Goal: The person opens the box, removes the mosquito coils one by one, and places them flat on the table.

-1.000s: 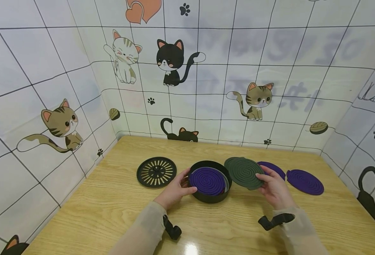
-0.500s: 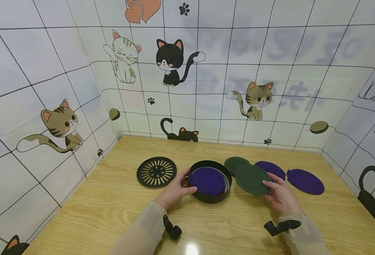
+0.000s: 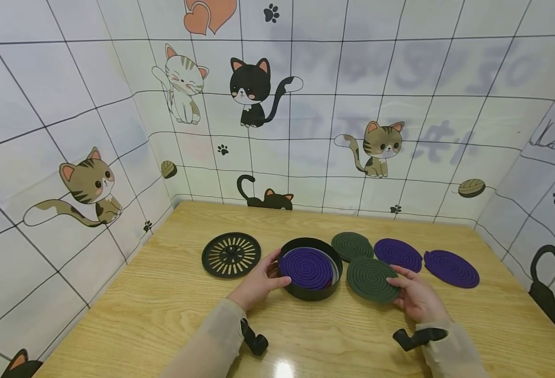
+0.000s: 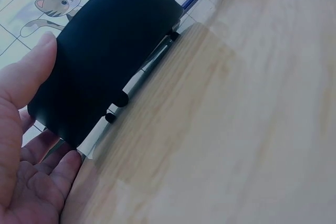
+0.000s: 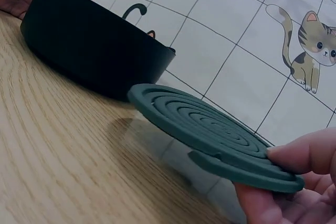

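One slotted black lid [image 3: 232, 255] lies leftmost on the wooden surface [image 3: 334, 336]. Next, the left hand [image 3: 258, 281] curves its fingers round the side of a round black tin [image 3: 311, 295] with a purple coil [image 3: 307, 268] inside. Then come a rear green coil [image 3: 351, 246], lying flat, and nearer the person a tilted green coil [image 3: 372, 278], just off the surface. Behind lies a middle purple coil [image 3: 397, 254]. The right hand [image 3: 416, 296] pinches the tilted green coil's right edge between thumb and fingers. An outer purple coil [image 3: 452, 269] lies rightmost.

1 green spiral coil [image 3: 371, 279], held tilted, beside round black tin [image 3: 310, 295], purple coil [image 3: 307, 268] inside
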`<control>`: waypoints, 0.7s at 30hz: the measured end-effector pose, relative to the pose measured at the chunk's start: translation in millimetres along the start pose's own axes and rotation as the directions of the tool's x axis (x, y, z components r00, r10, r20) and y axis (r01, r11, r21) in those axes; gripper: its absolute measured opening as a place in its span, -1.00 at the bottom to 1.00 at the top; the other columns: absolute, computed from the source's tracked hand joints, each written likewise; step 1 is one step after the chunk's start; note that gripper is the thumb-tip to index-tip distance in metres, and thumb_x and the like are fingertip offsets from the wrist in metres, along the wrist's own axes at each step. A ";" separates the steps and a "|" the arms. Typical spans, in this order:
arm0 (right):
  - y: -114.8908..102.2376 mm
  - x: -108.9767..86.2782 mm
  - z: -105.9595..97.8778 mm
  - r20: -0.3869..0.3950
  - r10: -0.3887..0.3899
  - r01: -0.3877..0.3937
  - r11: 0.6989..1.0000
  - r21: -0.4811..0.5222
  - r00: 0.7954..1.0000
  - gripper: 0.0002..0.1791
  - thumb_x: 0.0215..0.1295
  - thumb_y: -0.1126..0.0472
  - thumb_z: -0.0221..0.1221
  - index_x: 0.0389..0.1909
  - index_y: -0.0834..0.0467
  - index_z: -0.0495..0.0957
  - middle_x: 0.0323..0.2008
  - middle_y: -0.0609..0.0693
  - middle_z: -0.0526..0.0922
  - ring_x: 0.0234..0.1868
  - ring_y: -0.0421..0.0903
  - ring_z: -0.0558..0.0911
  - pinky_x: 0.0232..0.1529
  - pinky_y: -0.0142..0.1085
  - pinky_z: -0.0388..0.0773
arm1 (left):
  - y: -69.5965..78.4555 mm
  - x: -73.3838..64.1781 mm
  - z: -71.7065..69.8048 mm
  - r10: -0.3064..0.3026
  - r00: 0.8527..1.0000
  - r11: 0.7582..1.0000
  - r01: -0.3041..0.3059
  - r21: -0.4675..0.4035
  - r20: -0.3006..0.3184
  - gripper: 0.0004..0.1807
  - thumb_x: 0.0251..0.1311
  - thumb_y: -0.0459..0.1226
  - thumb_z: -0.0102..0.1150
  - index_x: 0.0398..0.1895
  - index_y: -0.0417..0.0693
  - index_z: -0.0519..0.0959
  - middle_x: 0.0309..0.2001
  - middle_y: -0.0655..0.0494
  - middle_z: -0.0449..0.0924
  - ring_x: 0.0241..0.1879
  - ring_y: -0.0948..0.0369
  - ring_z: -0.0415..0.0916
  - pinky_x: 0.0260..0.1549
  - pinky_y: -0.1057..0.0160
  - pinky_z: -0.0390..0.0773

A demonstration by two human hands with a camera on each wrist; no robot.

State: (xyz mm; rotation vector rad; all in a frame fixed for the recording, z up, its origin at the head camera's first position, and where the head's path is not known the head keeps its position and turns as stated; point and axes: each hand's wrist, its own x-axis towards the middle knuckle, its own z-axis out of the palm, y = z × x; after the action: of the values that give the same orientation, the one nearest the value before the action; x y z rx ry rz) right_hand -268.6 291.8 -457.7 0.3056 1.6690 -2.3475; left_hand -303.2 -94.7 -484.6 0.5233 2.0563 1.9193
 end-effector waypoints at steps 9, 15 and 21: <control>4.6 1.7 -1.6 0.001 0.021 -0.020 0.995 -0.097 1.000 -0.56 0.36 0.41 0.07 0.20 0.06 0.29 -0.30 -0.13 0.67 -0.33 -0.19 0.69 -0.33 -0.32 0.63 | 0.0 -0.2 0.0 -0.003 1.000 1.000 0.003 -0.004 0.003 -0.01 0.16 -0.18 0.35 0.53 -0.02 -0.07 0.47 -0.07 0.03 0.41 0.00 0.10 0.31 0.08 0.22; 6.2 1.9 1.4 0.001 0.012 -0.011 0.985 -0.173 1.000 -0.26 0.35 0.43 0.05 0.46 0.30 -0.09 -0.31 -0.12 0.64 -0.35 -0.18 0.69 -0.35 -0.32 0.63 | 0.8 -0.9 0.7 -0.001 1.000 1.000 0.001 -0.006 0.004 -0.02 0.17 -0.18 0.34 0.53 -0.01 -0.07 0.47 -0.09 0.01 0.41 -0.02 0.09 0.32 0.05 0.20; 5.6 2.2 5.0 -0.018 0.020 -0.024 0.973 -0.230 1.000 -0.21 0.37 0.43 0.01 0.48 0.32 -0.22 -0.30 -0.08 0.61 -0.36 -0.20 0.68 -0.34 -0.33 0.64 | 0.5 -0.7 0.6 -0.004 1.000 1.000 0.004 -0.003 0.002 -0.02 0.17 -0.19 0.34 0.53 -0.02 -0.07 0.47 -0.09 0.02 0.41 -0.02 0.10 0.31 0.06 0.22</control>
State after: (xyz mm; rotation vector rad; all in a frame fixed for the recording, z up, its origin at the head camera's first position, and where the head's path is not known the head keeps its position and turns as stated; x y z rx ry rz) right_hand -269.1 285.2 -461.7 0.2959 1.9121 -2.1125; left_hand -302.3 -94.4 -484.2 0.5203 2.0513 1.9190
